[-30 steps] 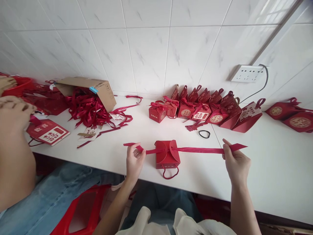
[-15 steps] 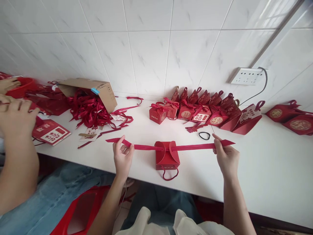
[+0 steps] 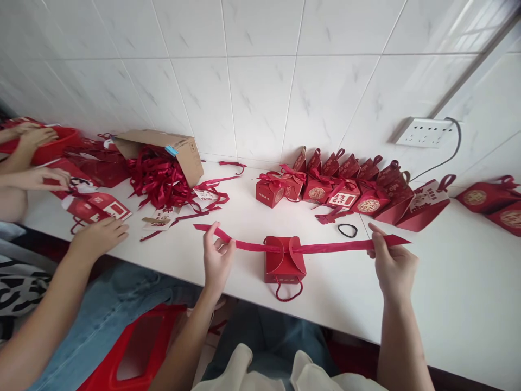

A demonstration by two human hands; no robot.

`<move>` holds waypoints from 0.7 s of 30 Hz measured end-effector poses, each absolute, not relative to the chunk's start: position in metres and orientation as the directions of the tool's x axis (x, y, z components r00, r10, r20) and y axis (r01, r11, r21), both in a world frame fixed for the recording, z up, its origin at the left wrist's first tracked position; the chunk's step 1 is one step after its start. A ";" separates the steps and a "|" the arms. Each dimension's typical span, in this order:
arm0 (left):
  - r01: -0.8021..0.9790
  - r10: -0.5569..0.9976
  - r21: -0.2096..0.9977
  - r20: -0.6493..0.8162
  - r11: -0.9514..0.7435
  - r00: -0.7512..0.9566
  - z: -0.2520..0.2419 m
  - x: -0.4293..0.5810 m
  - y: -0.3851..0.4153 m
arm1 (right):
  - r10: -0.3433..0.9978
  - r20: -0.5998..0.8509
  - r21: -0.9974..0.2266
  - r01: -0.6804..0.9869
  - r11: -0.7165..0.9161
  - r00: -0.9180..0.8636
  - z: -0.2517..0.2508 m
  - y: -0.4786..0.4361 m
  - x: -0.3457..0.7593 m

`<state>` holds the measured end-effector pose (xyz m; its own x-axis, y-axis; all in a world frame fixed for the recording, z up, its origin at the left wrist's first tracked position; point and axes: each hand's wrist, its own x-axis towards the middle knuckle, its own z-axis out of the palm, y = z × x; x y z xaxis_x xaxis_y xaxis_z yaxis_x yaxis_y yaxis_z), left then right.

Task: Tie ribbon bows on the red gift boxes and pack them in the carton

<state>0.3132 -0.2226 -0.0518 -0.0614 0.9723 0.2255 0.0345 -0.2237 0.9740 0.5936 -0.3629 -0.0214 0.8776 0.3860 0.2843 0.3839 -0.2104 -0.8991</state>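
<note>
A small red gift box [image 3: 285, 270] sits on the white table before me, its rounded top flaps folded together and a red cord handle [image 3: 290, 299] hanging toward me. Through the flaps runs a dark red ribbon [image 3: 336, 247], stretched out to both sides. My left hand [image 3: 217, 255] pinches the ribbon's left part between thumb and fingers, with the pointed end sticking out beyond. On the other side my right hand [image 3: 393, 266] is closed on the right part, near its slanted tip. Neither hand touches the box.
A cardboard box [image 3: 189, 163] spills red ribbons [image 3: 160, 179] at the left. Several finished red boxes [image 3: 317, 190] line the wall. A black hair tie [image 3: 347, 231] lies before them. Beside me, a co-worker's hands [image 3: 100, 236] are near another red box [image 3: 97, 206]. A power strip [image 3: 427, 133] is on the wall.
The view has shifted, so most things appear farther right. My hands still hold the ribbon, whose left part sags slightly more. The co-worker's hands have moved apart around their box.
</note>
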 end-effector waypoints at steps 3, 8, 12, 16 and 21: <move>0.044 0.959 0.958 0.281 -0.283 0.043 -0.055 0.336 -0.227 | 0.311 0.297 -0.897 0.375 -0.234 0.903 -0.018 -0.379 0.602; 0.042 0.940 0.947 0.310 -0.319 0.145 -0.055 0.360 -0.231 | 0.218 0.318 -0.899 0.367 -0.241 0.923 -0.018 -0.402 0.613; 0.026 0.939 0.947 0.314 -0.320 0.138 -0.050 0.361 -0.231 | 0.209 0.326 -0.897 0.372 -0.239 0.922 -0.019 -0.407 0.618; 0.056 0.935 0.936 0.341 -0.347 0.093 -0.043 0.350 -0.231 | 0.274 0.346 -0.888 0.407 -0.212 0.897 -0.013 -0.393 0.618; 0.103 0.929 0.926 0.368 -0.362 -0.043 -0.033 0.325 -0.227 | 0.409 0.393 -0.873 0.474 -0.117 0.824 -0.001 -0.356 0.604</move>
<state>0.3254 -0.2267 -0.0333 -0.0432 0.9288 0.3680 0.1026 -0.3623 0.9264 0.6041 -0.3558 -0.0012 0.8238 0.4086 0.3929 0.4743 -0.1173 -0.8725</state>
